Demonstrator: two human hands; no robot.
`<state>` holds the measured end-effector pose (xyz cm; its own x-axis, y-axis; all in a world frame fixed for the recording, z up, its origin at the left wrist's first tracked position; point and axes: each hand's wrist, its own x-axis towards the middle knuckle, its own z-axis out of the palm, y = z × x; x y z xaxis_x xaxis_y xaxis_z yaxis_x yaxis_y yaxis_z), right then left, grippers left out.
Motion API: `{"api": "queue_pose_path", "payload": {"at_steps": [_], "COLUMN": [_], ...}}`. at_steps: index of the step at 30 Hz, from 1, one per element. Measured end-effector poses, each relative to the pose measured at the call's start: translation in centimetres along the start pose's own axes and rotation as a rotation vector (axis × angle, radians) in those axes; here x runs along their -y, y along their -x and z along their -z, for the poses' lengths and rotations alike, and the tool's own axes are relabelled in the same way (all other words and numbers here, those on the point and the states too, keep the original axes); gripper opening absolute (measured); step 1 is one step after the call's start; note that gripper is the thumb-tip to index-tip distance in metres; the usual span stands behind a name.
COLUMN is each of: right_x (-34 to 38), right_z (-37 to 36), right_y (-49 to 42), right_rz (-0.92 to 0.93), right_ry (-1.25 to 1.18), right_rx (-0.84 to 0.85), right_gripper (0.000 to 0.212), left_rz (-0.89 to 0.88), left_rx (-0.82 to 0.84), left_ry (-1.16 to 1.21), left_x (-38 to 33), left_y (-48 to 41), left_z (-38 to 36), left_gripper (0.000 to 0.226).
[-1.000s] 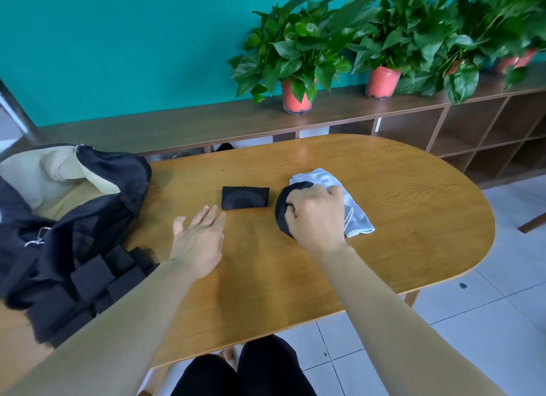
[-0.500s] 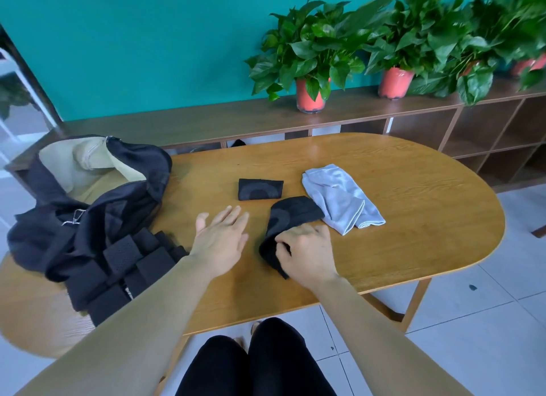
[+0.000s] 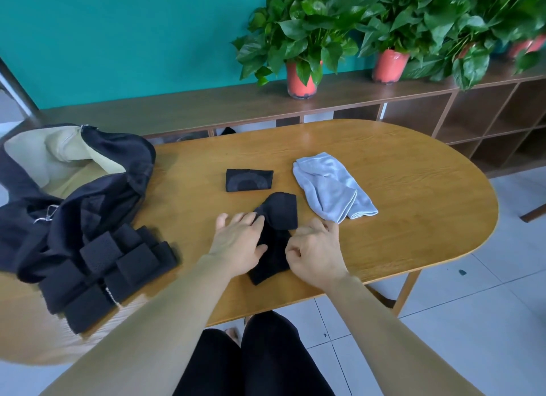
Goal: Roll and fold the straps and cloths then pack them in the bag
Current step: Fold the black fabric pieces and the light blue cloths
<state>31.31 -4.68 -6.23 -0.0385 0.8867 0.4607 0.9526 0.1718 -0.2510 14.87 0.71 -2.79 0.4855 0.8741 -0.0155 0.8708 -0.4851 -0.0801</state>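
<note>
**Three cloths on the table, one between two hands**

Three cloths lie on the oval wooden table (image 3: 399, 233): two black and one grey. The black cloth (image 3: 279, 215) nearest the person is crumpled, with its far end folded over, and sits close to the near edge of the table between both hands. The left hand (image 3: 239, 243) lies flat on its left side, fingers straight and slightly spread, pressing the fabric down. The right hand (image 3: 316, 255) is at its right edge with the fingers curled in, thumb and forefinger pinching the edge of the fabric.

The folded black cloth (image 3: 249, 180), a neat flat rectangle, lies just beyond it towards the middle of the table, apart from both hands. The grey cloth (image 3: 334, 185), loosely folded lengthwise, lies to the right of the two black ones and touches neither.

One bag (image 3: 97, 194), black with a pale lining, stands open at the left end of the table. In front of it is a cluster of black padded blocks (image 3: 118, 262); they overlap, so an exact count cannot be given.

Behind the table runs one long wooden shelf (image 3: 192, 109) against a teal wall. Two red pots (image 3: 300, 80) of leafy plants stand on it in plain view, and further pots to the right are half hidden by leaves
</note>
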Motion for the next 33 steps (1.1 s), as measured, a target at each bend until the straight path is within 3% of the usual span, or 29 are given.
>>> {"api": "queue_pose_path", "payload": {"at_steps": [9, 14, 17, 19, 22, 28, 33], "right_x": [2.5, 2.9, 2.6, 2.6, 3.0, 3.6, 3.6], "right_z": [-0.3, 0.3, 0.4, 0.4, 0.4, -1.5, -3.9], "right_y": [0.8, 0.3, -0.5, -1.4, -3.0, -6.6, -8.7], "right_rz": [0.124, 0.116, 0.052, 0.024, 0.024, 0.039, 0.087], "right_ry": [-0.114, -0.114, -0.156, -0.148, -0.098, 0.124, 0.21], "right_rx": [0.138, 0.202, 0.165, 0.112, 0.076, 0.43, 0.587], "right_gripper": [0.02, 0.022, 0.024, 0.022, 0.024, 0.055, 0.059], "left_rz": [0.202, 0.254, 0.207, 0.142, 0.102, 0.121, 0.092], "left_rx": [0.032, -0.093, -0.255, -0.269, -0.173, 0.182, 0.251], "left_ry": [0.046, 0.095, 0.082, 0.085, 0.08, 0.016, -0.009], "left_x": [3.5, 4.6, 4.8, 4.7, 4.7, 5.3, 5.9], "left_y": [3.2, 4.3, 4.0, 3.5, 2.2, -0.2, -1.2], "left_z": [0.0, 0.3, 0.5, 0.5, 0.1, -0.7, -2.3], "left_gripper": [0.09, 0.064, 0.035, 0.031, 0.047, 0.093, 0.089]}}
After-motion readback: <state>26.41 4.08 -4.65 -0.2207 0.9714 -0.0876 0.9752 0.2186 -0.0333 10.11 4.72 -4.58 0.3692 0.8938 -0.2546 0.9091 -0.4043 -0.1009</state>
